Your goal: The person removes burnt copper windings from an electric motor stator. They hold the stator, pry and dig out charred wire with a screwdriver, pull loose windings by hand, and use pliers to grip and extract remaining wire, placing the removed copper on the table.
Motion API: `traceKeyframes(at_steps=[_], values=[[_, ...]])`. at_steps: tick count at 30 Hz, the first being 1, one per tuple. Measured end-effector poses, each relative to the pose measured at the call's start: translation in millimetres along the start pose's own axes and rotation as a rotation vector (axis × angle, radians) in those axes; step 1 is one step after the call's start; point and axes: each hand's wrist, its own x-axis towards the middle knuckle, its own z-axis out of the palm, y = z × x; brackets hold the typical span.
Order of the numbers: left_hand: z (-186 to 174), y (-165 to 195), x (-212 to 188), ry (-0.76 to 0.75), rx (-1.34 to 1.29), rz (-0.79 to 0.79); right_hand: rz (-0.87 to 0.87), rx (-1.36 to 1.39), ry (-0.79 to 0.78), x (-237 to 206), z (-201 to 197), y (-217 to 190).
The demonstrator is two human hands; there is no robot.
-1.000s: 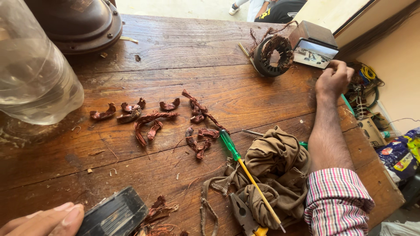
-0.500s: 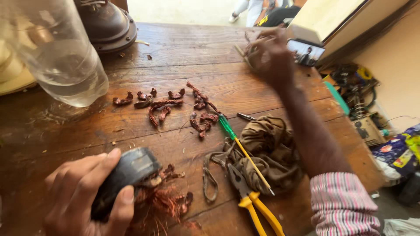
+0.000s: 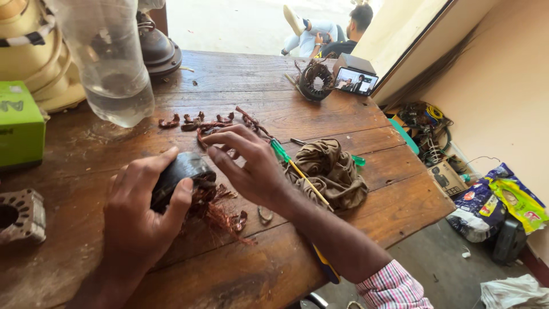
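My left hand (image 3: 140, 214) grips a dark round motor stator (image 3: 180, 174) lying on the wooden table (image 3: 286, 269). Frayed copper wire (image 3: 220, 214) spills from its right end. My right hand (image 3: 249, 166) rests over the stator's right side, fingers spread and touching the copper winding. Short pieces of cut copper coil (image 3: 200, 123) lie on the table just behind both hands. A green-handled screwdriver (image 3: 294, 166) lies beside my right wrist, across a crumpled brown cloth (image 3: 331, 171).
A clear plastic bottle (image 3: 111, 63) stands at the back left beside a green box (image 3: 20, 129). A metal motor housing (image 3: 20, 214) sits at the left edge. Another stator (image 3: 317, 80) and a phone (image 3: 355, 81) are at the far end. A person (image 3: 329, 28) sits beyond.
My right hand came back from the far stator to the one in my left hand. The left hand pulled the stator further onto the table. The view shifted left.
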Motion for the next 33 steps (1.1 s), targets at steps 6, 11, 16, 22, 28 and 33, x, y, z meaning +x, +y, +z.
traceKeyframes(at_steps=[6, 11, 16, 22, 28, 33], values=[[-7, -9, -2, -0.02, -0.222, -0.145, -0.282, 0.035, 0.033, -17, 20, -7], [1, -19, -2, -0.157, -0.402, -0.399, -0.372, -0.046, 0.011, -29, 16, 6], [2, -24, 2, -0.217, -0.435, -0.458, -0.377, -0.077, -0.012, -32, 21, 13], [6, -27, -1, -0.227, -0.398, -0.473, -0.356, -0.075, -0.019, -31, 23, 19], [9, -25, -3, -0.192, -0.381, -0.433, -0.298, -0.055, -0.047, -30, 18, 19], [10, -25, -3, -0.2, -0.379, -0.46, -0.305, -0.033, -0.063, -31, 18, 21]])
